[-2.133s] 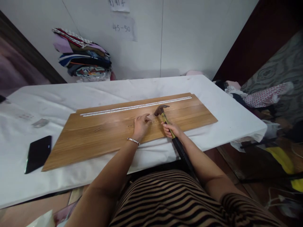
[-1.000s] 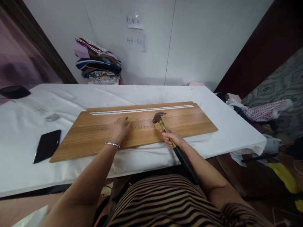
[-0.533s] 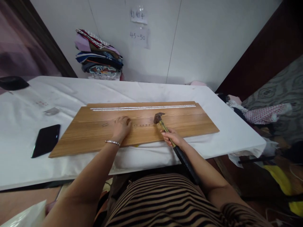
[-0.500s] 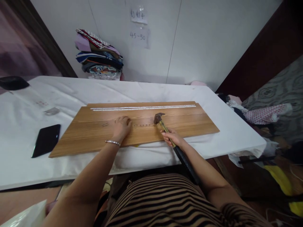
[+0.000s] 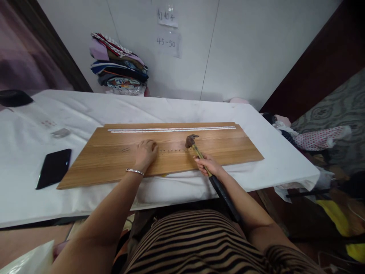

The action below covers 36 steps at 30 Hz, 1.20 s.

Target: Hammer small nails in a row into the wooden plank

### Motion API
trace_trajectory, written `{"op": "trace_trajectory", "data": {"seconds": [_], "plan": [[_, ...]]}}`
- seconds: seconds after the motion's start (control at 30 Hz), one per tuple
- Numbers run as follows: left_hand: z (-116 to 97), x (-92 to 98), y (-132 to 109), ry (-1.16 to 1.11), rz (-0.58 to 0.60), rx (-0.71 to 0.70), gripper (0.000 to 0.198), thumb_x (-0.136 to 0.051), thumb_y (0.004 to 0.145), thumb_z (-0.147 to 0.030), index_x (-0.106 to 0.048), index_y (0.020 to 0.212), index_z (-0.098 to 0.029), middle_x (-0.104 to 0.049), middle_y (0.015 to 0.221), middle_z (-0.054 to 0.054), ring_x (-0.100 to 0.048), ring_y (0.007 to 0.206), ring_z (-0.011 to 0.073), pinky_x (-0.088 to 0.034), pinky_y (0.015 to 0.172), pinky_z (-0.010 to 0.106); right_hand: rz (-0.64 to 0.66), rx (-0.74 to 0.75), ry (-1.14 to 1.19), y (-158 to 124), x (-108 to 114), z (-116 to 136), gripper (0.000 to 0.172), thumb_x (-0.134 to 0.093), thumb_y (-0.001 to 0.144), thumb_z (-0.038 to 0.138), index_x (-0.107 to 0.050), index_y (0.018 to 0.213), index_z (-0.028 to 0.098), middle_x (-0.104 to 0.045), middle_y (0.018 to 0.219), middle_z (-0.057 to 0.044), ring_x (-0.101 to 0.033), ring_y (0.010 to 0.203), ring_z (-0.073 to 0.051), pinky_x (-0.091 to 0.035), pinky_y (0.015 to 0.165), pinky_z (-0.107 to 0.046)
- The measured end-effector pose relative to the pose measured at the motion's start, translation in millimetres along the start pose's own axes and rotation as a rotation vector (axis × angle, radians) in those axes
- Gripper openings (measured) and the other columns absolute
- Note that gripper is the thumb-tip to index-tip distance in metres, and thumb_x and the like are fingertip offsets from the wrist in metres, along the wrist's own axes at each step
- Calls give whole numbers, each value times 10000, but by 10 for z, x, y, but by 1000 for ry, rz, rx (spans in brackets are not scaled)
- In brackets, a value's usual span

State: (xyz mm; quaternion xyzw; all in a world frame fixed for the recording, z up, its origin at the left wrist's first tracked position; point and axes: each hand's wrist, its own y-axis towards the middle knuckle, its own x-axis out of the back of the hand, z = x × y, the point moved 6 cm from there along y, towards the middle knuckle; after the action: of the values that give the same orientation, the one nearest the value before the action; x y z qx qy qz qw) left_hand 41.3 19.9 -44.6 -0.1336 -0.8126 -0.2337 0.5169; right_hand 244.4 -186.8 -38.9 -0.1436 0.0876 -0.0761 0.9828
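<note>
A wooden board lies across the white-covered table, with a row of small nails along its middle. My right hand is wrapped round the handle of a claw hammer, near its middle. The hammer head is at the right end of the nail row; whether it touches a nail I cannot tell. My left hand rests palm down on the board at the left end of the row, fingers loosely bent. Just left of it lie a few loose nails. Two white measuring strips run along the board's far side.
A black phone lies on the table left of the board, with a small clear packet beyond it. Folded clothes are stacked at the back against the wall. A dark object sits at the far left.
Both hands and the hammer keep nearly the same places on the board. The whole view has shifted very slightly.
</note>
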Motion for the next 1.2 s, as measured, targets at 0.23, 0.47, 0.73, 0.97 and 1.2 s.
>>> {"op": "trace_trajectory", "data": {"seconds": [0.23,0.47,0.73,0.97,1.2], "plan": [[0,5,5,2,-5,3,316,-492,920,-301,-742,1077,-190,-712,1294,129,-596,1227,326,-438,1075,480,-3,0,-23,-28,-11,6,467,-743,689,485,-506,992,220,-436,502,147,-333,338,-64,-255,335,-204],[13,9,3,-11,-5,-1,305,-499,923,-308,-748,1066,-205,-716,1279,120,-603,1214,318,-454,1058,480,-24,7,-21,-7,-17,-1,485,-741,673,497,-507,995,220,-437,498,152,-323,331,-64,-249,325,-209],[-6,15,-2,8,16,16,315,-498,920,-302,-744,1079,-185,-698,1316,134,-593,1238,321,-439,1073,469,-45,-12,-47,3,-3,-15,479,-740,657,496,-502,971,223,-431,481,152,-328,332,-67,-243,324,-210],[-12,25,-12,6,19,28,324,-484,932,-311,-738,1091,-191,-694,1326,133,-582,1256,332,-439,1070,489,-31,4,-41,-18,-13,10,452,-724,681,484,-505,981,227,-435,481,152,-331,335,-69,-254,337,-209],[-4,11,-8,8,18,20,333,-477,937,-321,-738,1095,-187,-689,1335,137,-585,1248,335,-438,1068,498,-37,-1,-51,10,-7,-24,443,-733,680,481,-502,963,230,-437,479,151,-345,339,-73,-255,342,-209]]}}
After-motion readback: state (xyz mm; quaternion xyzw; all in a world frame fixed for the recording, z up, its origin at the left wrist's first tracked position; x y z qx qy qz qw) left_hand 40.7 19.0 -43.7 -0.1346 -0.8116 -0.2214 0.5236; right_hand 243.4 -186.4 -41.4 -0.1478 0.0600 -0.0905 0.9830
